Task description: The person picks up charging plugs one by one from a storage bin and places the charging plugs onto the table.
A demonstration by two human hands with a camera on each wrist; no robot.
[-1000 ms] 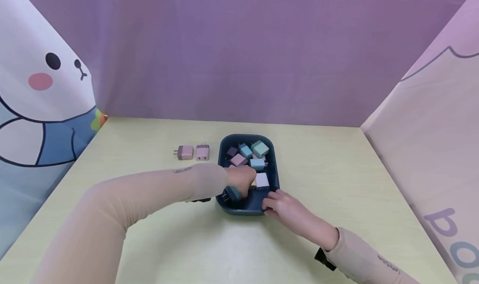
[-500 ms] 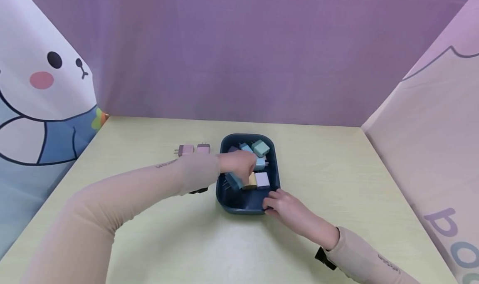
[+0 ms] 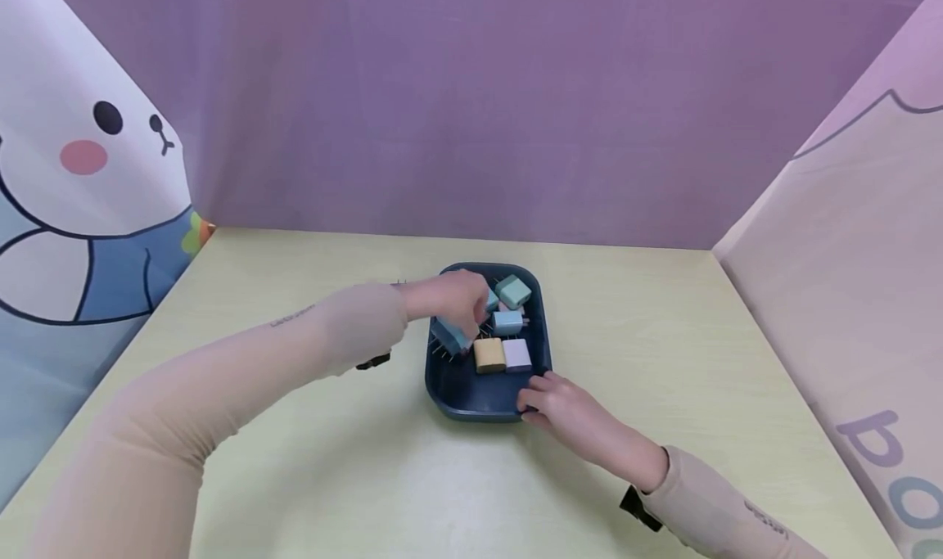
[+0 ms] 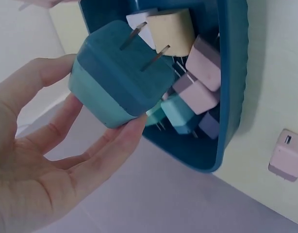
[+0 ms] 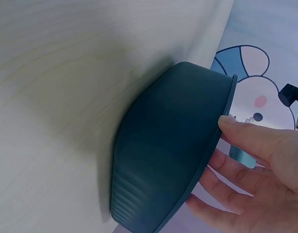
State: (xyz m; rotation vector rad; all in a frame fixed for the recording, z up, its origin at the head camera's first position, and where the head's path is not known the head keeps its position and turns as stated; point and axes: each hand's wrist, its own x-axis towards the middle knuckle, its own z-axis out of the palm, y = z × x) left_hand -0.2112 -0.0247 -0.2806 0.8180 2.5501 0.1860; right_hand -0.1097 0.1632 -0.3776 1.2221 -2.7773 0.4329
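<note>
My left hand [image 3: 458, 299] pinches a teal USB wall charger [image 4: 117, 73] between thumb and fingers, its two metal prongs facing the left wrist camera. The hand is over the left side of a dark blue plastic bin [image 3: 479, 399]. Inside the bin, a yellow charger [image 3: 489, 355] lies beside a white charger [image 3: 517, 355]. Light blue [image 3: 507, 323], green [image 3: 512, 291] and pink chargers [image 4: 202, 63] sit farther back, partly hidden by the left hand in the head view. At the near right corner, my right hand [image 3: 563, 407] grips the bin's rim [image 5: 207, 160].
A pink charger [image 4: 287, 155] lies on the table [image 3: 626, 330] outside the bin, to its left; in the head view the left arm covers that spot. A purple cloth [image 3: 471, 117] hangs behind the table, with printed cloth at both sides.
My left hand has lifted the teal charger and moved back and left above the bin, uncovering the yellow charger. The right hand keeps its hold on the rim.
</note>
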